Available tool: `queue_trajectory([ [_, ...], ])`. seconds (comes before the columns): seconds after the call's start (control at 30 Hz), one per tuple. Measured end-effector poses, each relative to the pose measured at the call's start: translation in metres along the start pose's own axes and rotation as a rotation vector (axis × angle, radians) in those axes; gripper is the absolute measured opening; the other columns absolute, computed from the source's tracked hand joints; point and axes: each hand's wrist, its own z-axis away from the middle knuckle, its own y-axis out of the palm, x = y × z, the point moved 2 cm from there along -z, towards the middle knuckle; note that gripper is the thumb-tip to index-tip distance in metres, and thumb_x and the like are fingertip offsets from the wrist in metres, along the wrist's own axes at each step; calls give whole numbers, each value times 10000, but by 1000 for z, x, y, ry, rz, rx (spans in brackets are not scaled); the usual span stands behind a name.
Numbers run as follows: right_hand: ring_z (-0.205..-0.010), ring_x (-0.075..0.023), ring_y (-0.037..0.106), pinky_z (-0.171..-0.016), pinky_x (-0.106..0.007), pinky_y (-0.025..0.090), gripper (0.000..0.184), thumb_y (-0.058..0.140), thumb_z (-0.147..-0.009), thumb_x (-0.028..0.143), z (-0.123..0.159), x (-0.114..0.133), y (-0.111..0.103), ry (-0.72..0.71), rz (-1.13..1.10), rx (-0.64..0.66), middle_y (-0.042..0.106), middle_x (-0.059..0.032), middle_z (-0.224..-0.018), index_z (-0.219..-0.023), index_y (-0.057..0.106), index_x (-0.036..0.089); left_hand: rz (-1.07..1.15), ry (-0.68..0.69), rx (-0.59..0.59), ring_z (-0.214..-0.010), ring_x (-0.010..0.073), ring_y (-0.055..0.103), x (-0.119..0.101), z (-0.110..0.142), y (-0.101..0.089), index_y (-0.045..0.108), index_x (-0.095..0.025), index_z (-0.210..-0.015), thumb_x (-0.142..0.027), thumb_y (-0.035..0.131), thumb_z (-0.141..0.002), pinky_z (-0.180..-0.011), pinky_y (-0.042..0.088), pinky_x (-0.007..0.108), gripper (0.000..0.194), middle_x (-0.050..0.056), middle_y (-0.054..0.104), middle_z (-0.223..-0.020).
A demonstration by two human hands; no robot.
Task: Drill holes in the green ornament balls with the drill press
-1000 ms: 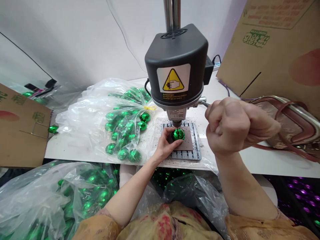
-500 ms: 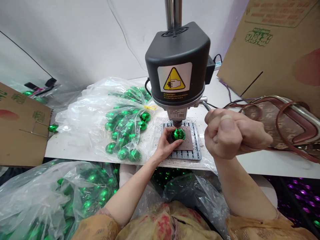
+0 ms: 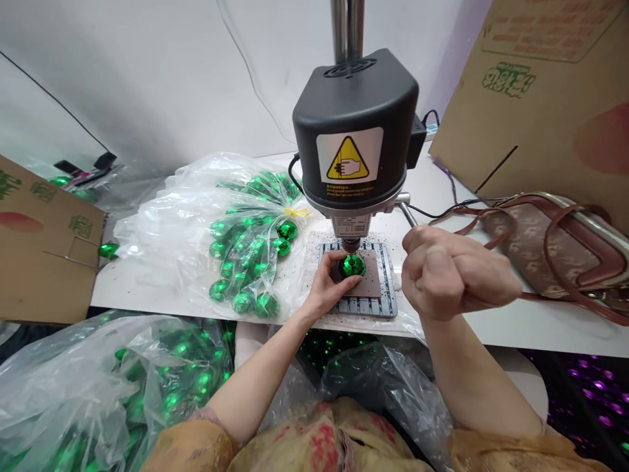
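Note:
A black bench drill press (image 3: 361,124) with a yellow warning sticker stands on the white table. My left hand (image 3: 328,285) holds a shiny green faceted ball (image 3: 353,265) between thumb and fingers, directly under the drill chuck (image 3: 350,245). The ball rests on a brown square board (image 3: 369,285) laid over the slotted metal base (image 3: 388,305). On the right, my right hand (image 3: 449,275) is closed in a fist round the end of the drill's metal lever (image 3: 407,215). Whether the bit touches the ball is too small to tell.
Left of the press lies a clear plastic bag (image 3: 246,255) of green balls, tied with yellow. Another bag (image 3: 167,380) of them hangs below the table edge. A handbag (image 3: 535,242) and cardboard box (image 3: 545,105) stand right, a second box (image 3: 44,249) left.
The view has shifted slightly. My right hand has come a little to the left with the lever; my left hand keeps the green ball under the chuck.

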Motion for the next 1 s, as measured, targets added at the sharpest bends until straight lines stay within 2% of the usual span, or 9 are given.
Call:
queue_trajectory([
  [0.1, -419, -48, 290, -441, -282, 207, 434, 546, -807, 94, -27, 7, 13, 228, 95, 41, 263, 46, -468, -529, 223, 174, -31, 22, -25, -1154, 232, 595, -6, 1, 2, 562, -229, -1112, -352, 827, -740, -1039, 453, 414, 473, 74, 626, -1184],
  [0.13, -406, -44, 278, -435, -281, 185, 450, 550, -832, 129, -36, 7, 16, 293, 84, -61, 252, 47, -453, -512, 237, 171, -56, 30, -51, -1131, 229, 603, -9, 2, 3, 562, -228, -1103, -346, 825, -740, -1018, 464, 406, 463, 71, 629, -1162],
  [0.3, -391, -46, 291, -430, -276, 189, 460, 578, -829, 146, -64, 0, 34, 336, 39, -119, 266, 53, -428, -502, 259, 196, -295, 147, -192, -1001, 215, 630, -33, 36, -7, 546, -235, -1040, -311, 803, -741, -882, 507, 373, 402, 58, 629, -1056],
  [0.4, -385, -46, 286, -420, -273, 196, 456, 572, -836, 146, -63, -3, 36, 311, 21, -120, 266, 55, -426, -513, 257, 207, -505, 360, -11, -940, 236, 651, -39, 77, -19, 558, -254, -1077, -293, 800, -720, -797, 532, 390, 433, 74, 652, -1041],
  [0.53, -374, -62, 304, -414, -293, 195, 448, 600, -824, 136, -59, -2, 35, 293, 24, -167, 284, 48, -420, -507, 293, 214, -864, 566, 408, -928, 297, 685, -28, 128, -36, 618, -324, -1095, -400, 778, -738, -760, 564, 462, 398, 78, 707, -1051],
  [0.6, -371, -69, 319, -413, -300, 192, 453, 602, -823, 136, -59, 0, 35, 286, 51, -183, 283, 45, -414, -501, 294, 215, -924, 633, 456, -1006, 330, 679, -25, 135, -44, 615, -314, -1124, -507, 771, -733, -806, 573, 487, 463, 95, 714, -1102],
  [0.73, -391, -59, 343, -430, -287, 220, 443, 550, -853, 128, -60, 3, 34, 341, 118, -168, 300, 44, -429, -502, 290, 203, -1012, 602, 102, -1058, 276, 661, -37, 90, -62, 559, -232, -1174, -286, 613, -905, -909, 549, 452, 279, 102, 695, -1097],
  [0.83, -387, -60, 337, -422, -285, 220, 435, 540, -860, 134, -60, 4, 34, 346, 120, -170, 307, 45, -429, -505, 297, 201, -1326, 267, -121, -1079, 281, 624, -46, 24, -78, 584, -172, -1142, -126, 445, -951, -923, 514, 433, 241, 153, 660, -1118],
  [1.0, -376, -59, 325, -415, -284, 205, 434, 562, -845, 137, -58, 3, 32, 334, 93, -195, 288, 50, -422, -506, 299, 201, -1712, -233, -10, -1163, 361, 552, -44, -50, -97, 625, -123, -1100, -36, 434, -881, -873, 481, 429, 303, 217, 614, -1164],
])
